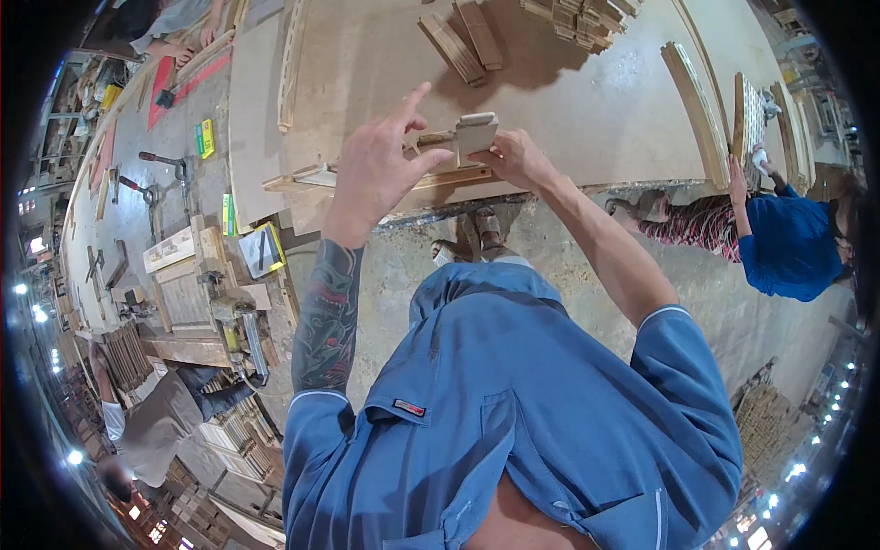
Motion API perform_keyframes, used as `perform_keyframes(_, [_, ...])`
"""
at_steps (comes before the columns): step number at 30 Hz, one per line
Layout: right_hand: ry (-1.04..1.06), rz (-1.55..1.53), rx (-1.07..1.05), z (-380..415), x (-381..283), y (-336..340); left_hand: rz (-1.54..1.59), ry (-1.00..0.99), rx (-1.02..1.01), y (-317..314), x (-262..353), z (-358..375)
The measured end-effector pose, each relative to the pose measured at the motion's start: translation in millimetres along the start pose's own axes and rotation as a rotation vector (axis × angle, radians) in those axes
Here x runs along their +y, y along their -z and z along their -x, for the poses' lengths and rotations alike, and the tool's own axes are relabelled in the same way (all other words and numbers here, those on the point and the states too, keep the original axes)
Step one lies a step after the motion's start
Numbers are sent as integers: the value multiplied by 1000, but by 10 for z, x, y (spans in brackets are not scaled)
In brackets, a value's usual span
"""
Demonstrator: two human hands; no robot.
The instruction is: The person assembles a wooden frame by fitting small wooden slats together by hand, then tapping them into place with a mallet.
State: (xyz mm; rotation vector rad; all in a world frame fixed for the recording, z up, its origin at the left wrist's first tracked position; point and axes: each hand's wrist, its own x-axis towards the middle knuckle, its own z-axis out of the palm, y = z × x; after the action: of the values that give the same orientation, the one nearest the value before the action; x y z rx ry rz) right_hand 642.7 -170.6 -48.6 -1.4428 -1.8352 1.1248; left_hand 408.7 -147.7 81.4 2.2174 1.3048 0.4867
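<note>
My right hand (520,159) pinches the lower right edge of a short, pale wooden piece (476,137), held upright near the front edge of the table. My left hand (389,158) is just to the left with the index finger pointing away and the thumb apart from it; I see nothing gripped in it. Between the two hands, and partly hidden by them, lie narrow wooden strips (435,139). A long wooden strip (449,179) runs along the table edge below both hands.
On the worktable (367,55), two wooden slats (463,41) and a stack of wood pieces (582,20) lie beyond my hands. Clamps (165,163) rest on the left bench. A co-worker in blue (788,243) stands at right beside long wooden pieces (694,110); another person (160,426) is at lower left.
</note>
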Motion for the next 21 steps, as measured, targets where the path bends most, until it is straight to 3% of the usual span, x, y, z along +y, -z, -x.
perform_keyframes(5, [-102, 50, 23, 93, 140, -48, -1, -159, 48, -203, 53, -124])
perform_keyframes(7, [109, 144, 103, 106, 127, -65, 17, -219, 60, -269, 79, -183])
perform_keyframes(9, [30, 200, 56, 81, 30, -13, -50, -253, 26, -313, 115, -226])
perform_keyframes(11, [-65, 247, -4, 89, 36, -56, -9, -182, -34, -305, 129, -269])
perform_keyframes(13, [67, 85, 100, 80, 114, -120, 32, -107, -95, -297, 136, -314])
perform_keyframes(18, [6, 179, 88, 100, 29, -102, 19, 11, -104, -301, 205, -345])
perform_keyframes(21, [30, 207, 111, 126, 146, -173, -43, -16, -51, -313, 245, -287])
